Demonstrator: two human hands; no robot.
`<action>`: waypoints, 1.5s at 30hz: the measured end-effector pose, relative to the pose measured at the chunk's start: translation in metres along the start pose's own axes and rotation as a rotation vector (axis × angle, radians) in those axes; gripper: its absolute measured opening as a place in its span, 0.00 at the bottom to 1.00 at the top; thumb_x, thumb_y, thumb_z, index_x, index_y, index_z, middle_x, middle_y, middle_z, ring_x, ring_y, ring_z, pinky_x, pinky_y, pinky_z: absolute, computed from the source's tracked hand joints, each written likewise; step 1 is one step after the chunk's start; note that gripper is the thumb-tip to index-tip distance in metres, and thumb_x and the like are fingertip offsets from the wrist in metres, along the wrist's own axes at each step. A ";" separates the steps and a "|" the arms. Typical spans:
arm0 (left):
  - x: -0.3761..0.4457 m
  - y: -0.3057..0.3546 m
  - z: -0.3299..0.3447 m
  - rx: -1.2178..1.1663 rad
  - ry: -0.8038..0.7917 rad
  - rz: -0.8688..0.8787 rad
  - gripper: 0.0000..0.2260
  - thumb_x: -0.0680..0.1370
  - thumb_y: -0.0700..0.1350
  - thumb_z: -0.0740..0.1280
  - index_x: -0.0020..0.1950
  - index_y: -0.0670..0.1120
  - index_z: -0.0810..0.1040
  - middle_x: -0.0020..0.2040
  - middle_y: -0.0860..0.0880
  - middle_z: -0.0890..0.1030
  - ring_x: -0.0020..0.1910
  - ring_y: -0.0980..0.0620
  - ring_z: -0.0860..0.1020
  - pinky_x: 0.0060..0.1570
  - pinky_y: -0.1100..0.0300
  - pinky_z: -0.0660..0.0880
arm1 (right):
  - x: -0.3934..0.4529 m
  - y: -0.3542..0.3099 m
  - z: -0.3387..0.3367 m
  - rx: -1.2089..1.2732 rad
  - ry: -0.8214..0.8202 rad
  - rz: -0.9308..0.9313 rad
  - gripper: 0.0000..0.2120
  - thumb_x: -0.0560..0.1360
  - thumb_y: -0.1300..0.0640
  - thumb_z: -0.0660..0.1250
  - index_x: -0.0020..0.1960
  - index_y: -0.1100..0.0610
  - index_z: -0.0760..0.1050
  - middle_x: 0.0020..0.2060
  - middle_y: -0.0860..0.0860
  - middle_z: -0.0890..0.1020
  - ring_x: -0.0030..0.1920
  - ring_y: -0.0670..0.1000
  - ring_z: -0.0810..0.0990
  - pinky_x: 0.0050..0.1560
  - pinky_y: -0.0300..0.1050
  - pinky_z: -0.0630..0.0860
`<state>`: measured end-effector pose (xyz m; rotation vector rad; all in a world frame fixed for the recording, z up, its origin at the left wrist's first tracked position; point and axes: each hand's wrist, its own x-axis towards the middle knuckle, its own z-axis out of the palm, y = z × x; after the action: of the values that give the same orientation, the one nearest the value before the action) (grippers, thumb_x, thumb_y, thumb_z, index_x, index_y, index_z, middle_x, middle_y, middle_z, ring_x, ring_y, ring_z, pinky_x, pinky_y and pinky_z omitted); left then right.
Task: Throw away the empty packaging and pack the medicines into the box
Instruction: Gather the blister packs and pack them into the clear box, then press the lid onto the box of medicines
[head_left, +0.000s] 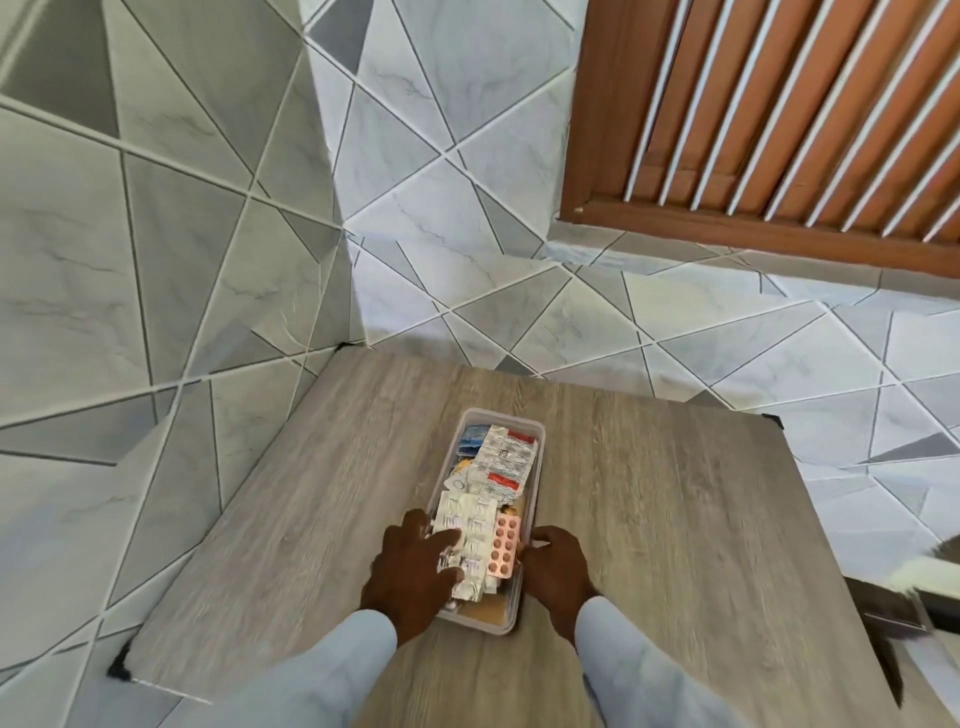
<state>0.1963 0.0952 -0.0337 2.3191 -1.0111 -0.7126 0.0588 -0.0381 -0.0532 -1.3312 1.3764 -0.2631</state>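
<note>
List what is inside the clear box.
The clear box holds silver blister strips, a pink pill strip and red-and-blue packs. Lower layers are covered; the left hand hides some.

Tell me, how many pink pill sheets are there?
1: the pink blister sheet lies in the clear box, near its right wall, beside the right hand. Others may be hidden underneath.

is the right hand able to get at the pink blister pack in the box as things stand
Probably yes: the right hand rests at the box rim right beside the pink blister pack, which lies on top, uncovered.
</note>
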 end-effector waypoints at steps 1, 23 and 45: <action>0.001 0.001 -0.001 0.014 0.007 -0.002 0.24 0.72 0.58 0.68 0.66 0.62 0.66 0.68 0.53 0.62 0.63 0.49 0.69 0.62 0.51 0.71 | 0.000 -0.001 0.000 0.010 -0.028 -0.001 0.12 0.71 0.55 0.65 0.54 0.53 0.76 0.49 0.55 0.82 0.45 0.55 0.83 0.42 0.50 0.82; 0.052 -0.030 -0.018 -0.118 -0.038 -0.092 0.13 0.77 0.46 0.66 0.62 0.48 0.73 0.55 0.46 0.78 0.50 0.50 0.77 0.52 0.58 0.75 | -0.010 0.011 -0.055 -0.185 0.206 -0.051 0.02 0.74 0.58 0.64 0.46 0.55 0.75 0.42 0.53 0.82 0.42 0.53 0.82 0.40 0.48 0.80; 0.101 -0.012 -0.065 -0.134 0.187 -0.182 0.15 0.77 0.39 0.61 0.30 0.41 0.73 0.32 0.43 0.76 0.30 0.46 0.74 0.29 0.60 0.68 | 0.004 0.053 -0.068 -0.013 0.178 0.165 0.09 0.67 0.55 0.62 0.45 0.54 0.77 0.43 0.54 0.84 0.44 0.55 0.84 0.46 0.58 0.83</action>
<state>0.3028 0.0403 -0.0199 2.3281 -0.6568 -0.5991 -0.0222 -0.0582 -0.0745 -1.2192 1.6314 -0.2661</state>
